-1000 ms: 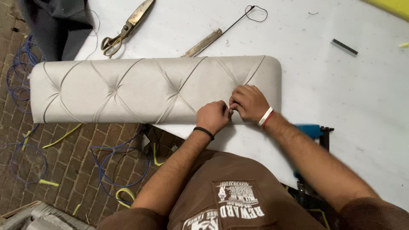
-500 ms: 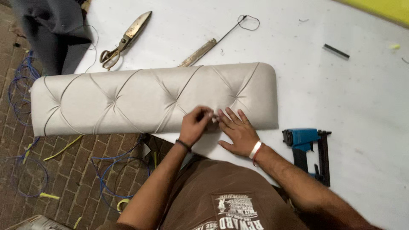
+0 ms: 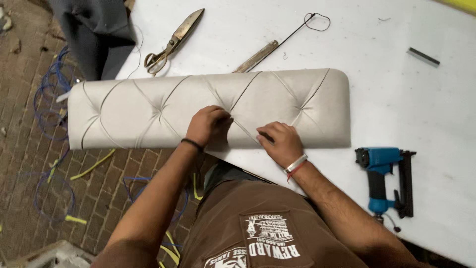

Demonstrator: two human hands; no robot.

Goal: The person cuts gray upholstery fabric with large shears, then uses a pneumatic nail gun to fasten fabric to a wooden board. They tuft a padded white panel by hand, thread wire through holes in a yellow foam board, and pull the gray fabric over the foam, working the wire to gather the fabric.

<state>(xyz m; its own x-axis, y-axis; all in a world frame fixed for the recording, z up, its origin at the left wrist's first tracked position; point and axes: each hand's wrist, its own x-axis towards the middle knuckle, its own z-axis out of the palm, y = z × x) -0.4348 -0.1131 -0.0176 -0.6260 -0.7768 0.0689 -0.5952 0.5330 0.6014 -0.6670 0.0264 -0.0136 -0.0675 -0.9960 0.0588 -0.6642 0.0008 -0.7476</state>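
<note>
Pale beige cushion (image 3: 208, 106) with diamond tufting at centre, white table (image 3: 396, 99), blue-and-black staple gun (image 3: 384, 176) lower right, reddish-brown brick floor (image 3: 29, 173) left.

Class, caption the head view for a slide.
Both hands, left and right, press a pale grey tufted upholstered panel on a white table.

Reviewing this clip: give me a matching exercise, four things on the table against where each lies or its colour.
Things:
1. scissors
2. staple gun
3. tufted cushion panel
4. long needle tool

Descriptions:
A. blue and black, beside the right hand
B. pale beige, under both hands, the left hand included
C. wire loop at its far end
D. near dark grey fabric, blades shut

Pairs: 1-D, 2-A, 3-B, 4-C
</note>
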